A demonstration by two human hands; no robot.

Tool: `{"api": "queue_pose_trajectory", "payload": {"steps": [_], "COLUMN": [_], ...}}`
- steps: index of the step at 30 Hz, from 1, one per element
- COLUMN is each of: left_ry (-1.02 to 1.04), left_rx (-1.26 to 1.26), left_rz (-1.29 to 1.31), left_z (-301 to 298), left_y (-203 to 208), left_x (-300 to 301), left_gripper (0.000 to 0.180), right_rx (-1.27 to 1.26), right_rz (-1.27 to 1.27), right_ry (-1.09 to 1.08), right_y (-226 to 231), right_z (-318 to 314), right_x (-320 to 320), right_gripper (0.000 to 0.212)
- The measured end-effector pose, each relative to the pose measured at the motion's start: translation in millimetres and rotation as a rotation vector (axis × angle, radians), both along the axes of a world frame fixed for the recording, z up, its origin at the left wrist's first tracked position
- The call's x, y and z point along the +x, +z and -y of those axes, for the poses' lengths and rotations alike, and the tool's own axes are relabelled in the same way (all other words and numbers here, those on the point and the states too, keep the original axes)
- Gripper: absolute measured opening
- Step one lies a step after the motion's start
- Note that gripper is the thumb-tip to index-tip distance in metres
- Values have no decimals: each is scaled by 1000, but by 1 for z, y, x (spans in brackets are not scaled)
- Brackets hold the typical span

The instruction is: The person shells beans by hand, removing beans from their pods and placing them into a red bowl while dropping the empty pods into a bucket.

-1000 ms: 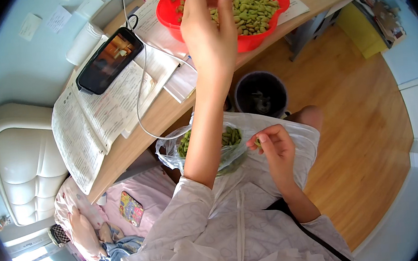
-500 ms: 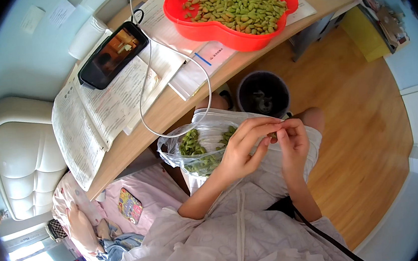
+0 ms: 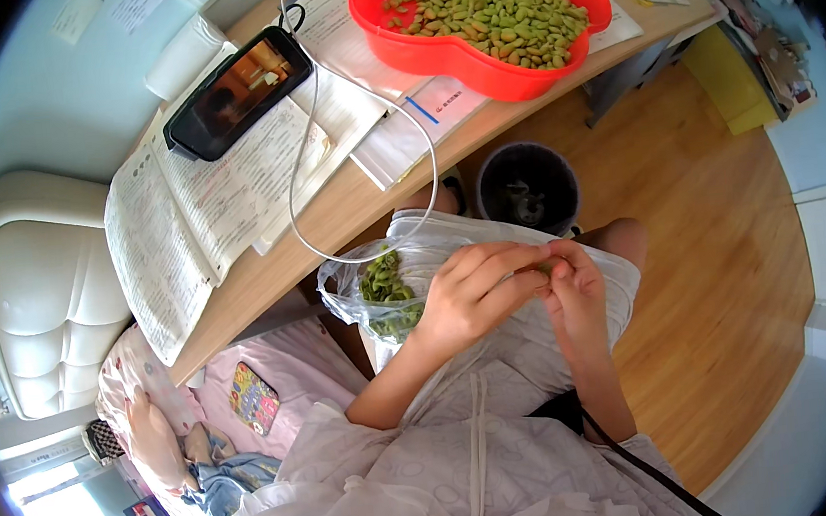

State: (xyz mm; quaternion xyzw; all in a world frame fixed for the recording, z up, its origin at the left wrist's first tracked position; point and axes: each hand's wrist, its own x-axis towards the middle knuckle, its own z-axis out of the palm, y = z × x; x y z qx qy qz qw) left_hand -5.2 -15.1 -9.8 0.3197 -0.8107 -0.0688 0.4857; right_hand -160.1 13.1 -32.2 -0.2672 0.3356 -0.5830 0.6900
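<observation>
Two hands: both meet over the lap, fingertips pinched together on one small green pod (image 3: pixel 545 267).
Newspaper (image 3: pixel 187 230): lies spread on the counter (image 3: pixel 349 209) at the left, one edge hanging past the rim; a knock from a knee could pull it down.
Phone (image 3: pixel 236 93): propped on the papers, its white cable (image 3: pixel 366 178) looping off the counter edge toward the lap; a rising arm could snag the loop and drag the phone off.
Bag (image 3: pixel 376 286): clear plastic, holding green pods, slumped on the lap just beside the left wrist; it has no support, so a shift of the legs could tip it and spill.
Left hand (image 3: pixel 471 297): grip clamped on the pod from the left side.
Pod: small and likely slick; too hard a squeeze could shoot a bean onto the floor (image 3: pixel 711 259).
Right hand (image 3: pixel 575 287): grip clamped on the same pod, touching the left fingers.
Bin (image 3: pixel 528 187): dark, on the floor beyond the knees, well below the hands; a dropped shell could miss it.
Bowl (image 3: pixel 472 48): red, heaped with pods, sitting near the counter edge; a careless reach could nudge it over.
</observation>
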Motion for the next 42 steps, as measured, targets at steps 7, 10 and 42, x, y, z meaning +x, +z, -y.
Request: {"api": "queue_pose_trajectory", "payload": {"steps": [7, 10, 42], "left_ry": [-5, -25, -153], "left_rx": [31, 48, 167], "left_rz": [36, 45, 145], "left_z": [2, 3, 3], "left_y": [7, 9, 26], "left_x": [8, 11, 26], "left_gripper": [28, 30, 28], "right_rx": [-60, -161, -63], "right_rz": [-117, -170, -181], "right_ry": [202, 257, 346], "right_y": [2, 4, 8], "right_z": [3, 7, -1], "right_x": [-10, -16, -11], "right_gripper": [26, 22, 22]}}
